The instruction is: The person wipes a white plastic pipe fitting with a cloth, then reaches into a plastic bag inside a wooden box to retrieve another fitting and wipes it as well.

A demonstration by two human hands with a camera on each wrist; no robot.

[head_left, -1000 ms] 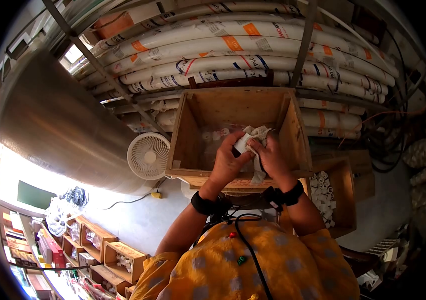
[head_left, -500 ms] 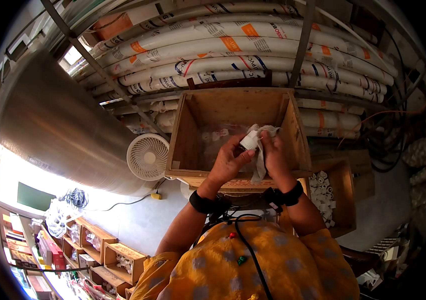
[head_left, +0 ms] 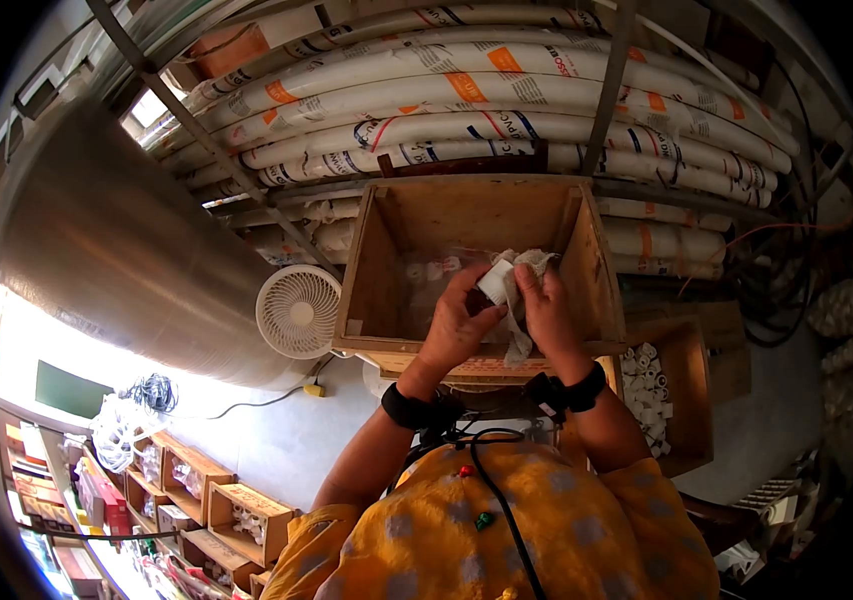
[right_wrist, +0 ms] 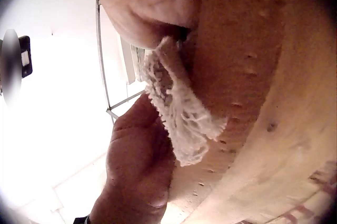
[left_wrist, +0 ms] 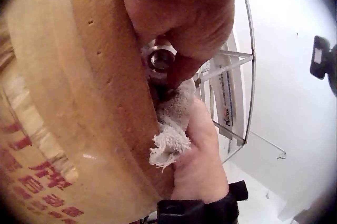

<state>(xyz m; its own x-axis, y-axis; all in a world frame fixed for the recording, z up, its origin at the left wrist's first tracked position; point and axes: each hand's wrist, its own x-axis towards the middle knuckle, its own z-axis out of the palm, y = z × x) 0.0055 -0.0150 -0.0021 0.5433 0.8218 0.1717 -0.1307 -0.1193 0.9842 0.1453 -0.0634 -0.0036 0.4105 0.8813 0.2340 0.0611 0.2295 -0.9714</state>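
A white pipe fitting (head_left: pixel 494 282) is held over a wooden box (head_left: pixel 476 215), between the two hands. The left hand (head_left: pixel 454 325) grips it from the left with fingers and thumb. From the right, the right hand (head_left: pixel 548 312) pinches a frayed whitish rag (head_left: pixel 517 338) against the fitting, its thumb on top. The rag's loose end hangs below the fingers. In the left wrist view, a round metal-lined opening (left_wrist: pixel 161 59) shows at the fitting's end. The rag (right_wrist: pixel 181 113) covers much of the right wrist view's middle, and the fitting is hidden there.
Clear plastic bags with small pieces (head_left: pixel 433 271) lie inside the box. A white fan (head_left: pixel 299 312) stands at its left. Another wooden box (head_left: pixel 691 400), at lower right, holds white fittings. Wrapped pipes (head_left: pixel 386 130) fill a rack behind.
The fitting has turned in the left hand, from its ribbed side to a smoother face. The rag has shifted off its top toward the right, and the right thumb has moved along it.
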